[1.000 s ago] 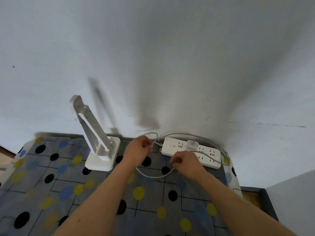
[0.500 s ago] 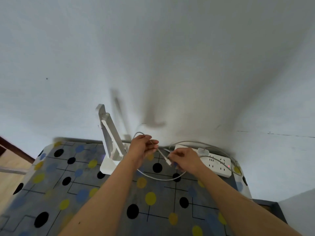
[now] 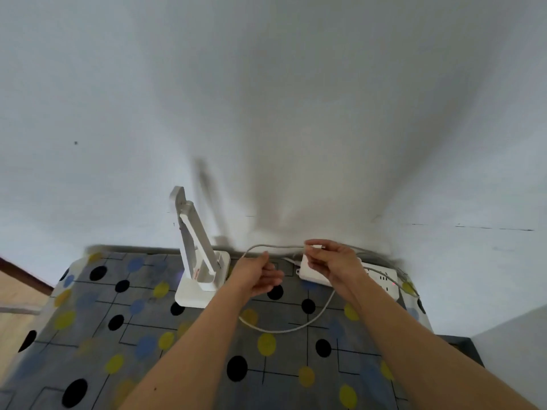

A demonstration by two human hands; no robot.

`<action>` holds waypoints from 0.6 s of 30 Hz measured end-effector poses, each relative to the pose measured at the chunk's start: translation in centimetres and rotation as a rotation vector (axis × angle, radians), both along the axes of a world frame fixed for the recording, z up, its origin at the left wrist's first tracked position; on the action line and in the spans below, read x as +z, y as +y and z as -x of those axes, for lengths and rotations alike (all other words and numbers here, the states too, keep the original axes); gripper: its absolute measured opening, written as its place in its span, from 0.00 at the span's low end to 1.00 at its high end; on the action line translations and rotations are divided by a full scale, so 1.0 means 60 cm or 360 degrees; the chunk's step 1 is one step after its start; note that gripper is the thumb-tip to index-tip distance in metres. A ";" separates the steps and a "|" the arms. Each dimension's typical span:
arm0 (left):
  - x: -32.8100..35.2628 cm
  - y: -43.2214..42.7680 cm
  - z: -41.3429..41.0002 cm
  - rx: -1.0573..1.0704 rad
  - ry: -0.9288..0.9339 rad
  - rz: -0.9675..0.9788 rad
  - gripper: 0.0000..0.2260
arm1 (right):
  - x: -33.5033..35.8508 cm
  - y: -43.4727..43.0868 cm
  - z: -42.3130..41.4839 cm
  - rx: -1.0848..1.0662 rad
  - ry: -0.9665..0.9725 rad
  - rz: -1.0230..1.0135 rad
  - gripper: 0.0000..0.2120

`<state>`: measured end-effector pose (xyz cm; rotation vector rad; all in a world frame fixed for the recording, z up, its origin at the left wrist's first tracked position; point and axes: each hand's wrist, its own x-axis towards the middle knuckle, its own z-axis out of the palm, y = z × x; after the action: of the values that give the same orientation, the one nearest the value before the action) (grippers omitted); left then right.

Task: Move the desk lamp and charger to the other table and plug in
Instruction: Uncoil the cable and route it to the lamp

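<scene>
The white folded desk lamp [image 3: 196, 261] stands on its square base at the back of the table, to the left of my hands. A white power strip [image 3: 381, 276] lies along the wall at the back right, its red light on. My right hand [image 3: 331, 261] is raised over the strip's left end and pinches the end of the white cable [image 3: 284, 329] between thumb and fingertips. The cable arcs over to my left hand [image 3: 257, 275] and loops down onto the cloth. My left hand's fingers are loosely extended; the cable runs behind them. My right hand hides the charger.
The table wears a grey cloth [image 3: 118, 335] with black, yellow and blue dots and stands against a white wall [image 3: 266, 113]. Wooden flooring [image 3: 17, 291] shows past the left edge. A dark edge [image 3: 461, 347] sits at the lower right.
My right hand rose from the cloth to above the strip, carrying the cable end up. My left hand relaxed its grip and its fingers spread. The camera shifted right.
</scene>
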<state>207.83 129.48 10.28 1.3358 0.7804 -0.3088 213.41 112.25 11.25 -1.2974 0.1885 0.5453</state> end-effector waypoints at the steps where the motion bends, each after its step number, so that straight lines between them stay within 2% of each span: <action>1: -0.002 0.007 0.003 -0.0020 0.0018 -0.0116 0.16 | 0.003 0.005 -0.002 -0.0029 0.0002 0.0008 0.06; 5: -0.020 0.051 0.018 0.0030 -0.0057 -0.0625 0.19 | 0.007 0.025 -0.009 -0.0146 0.0099 -0.0169 0.03; 9: -0.039 0.087 0.046 0.0209 -0.0015 -0.0819 0.13 | 0.012 0.062 -0.017 -0.0138 0.0099 -0.0327 0.04; 14: -0.048 0.101 0.070 0.0404 0.0021 -0.1084 0.07 | 0.003 0.119 -0.017 0.0120 -0.0227 0.0050 0.09; 18: -0.046 0.102 0.066 0.0444 -0.0096 -0.1286 0.16 | -0.021 0.148 -0.008 0.0349 -0.0387 0.0328 0.12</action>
<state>203.87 135.60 7.50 1.9397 1.0814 0.3091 213.91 121.12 9.98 -1.5842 -0.1040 0.5583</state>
